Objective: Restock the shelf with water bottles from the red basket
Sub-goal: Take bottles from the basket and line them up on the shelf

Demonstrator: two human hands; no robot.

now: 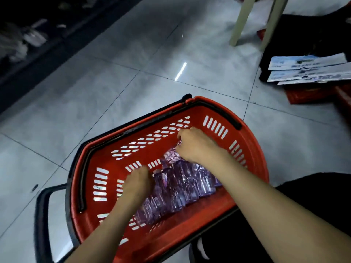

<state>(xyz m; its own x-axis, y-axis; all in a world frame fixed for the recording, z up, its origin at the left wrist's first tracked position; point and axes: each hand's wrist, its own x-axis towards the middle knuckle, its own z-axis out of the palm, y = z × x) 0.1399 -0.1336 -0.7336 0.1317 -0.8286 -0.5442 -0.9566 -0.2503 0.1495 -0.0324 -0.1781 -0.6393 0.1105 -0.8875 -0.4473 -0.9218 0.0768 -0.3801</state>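
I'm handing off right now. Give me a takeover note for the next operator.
Left hand: on the left end of the wrapped bottle pack; grip hidden.
Right hand: pinches the wrap at the pack's far end.
Pack lies in the red basket on the floor; dark shelf at upper left.
Done: pack not yet out.
Left: lift bottles out, shelve them.

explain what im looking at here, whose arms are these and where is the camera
There is no machine here. A person wears one camera on the head, looking down at their own bare arms. A red basket stands on a tiled floor. Inside it lies a plastic-wrapped pack of purple-tinted water bottles. The right hand pinches the wrap at the pack's far end. The left hand is on its near end, with its fingers hidden. The dark shelf is at the top left.
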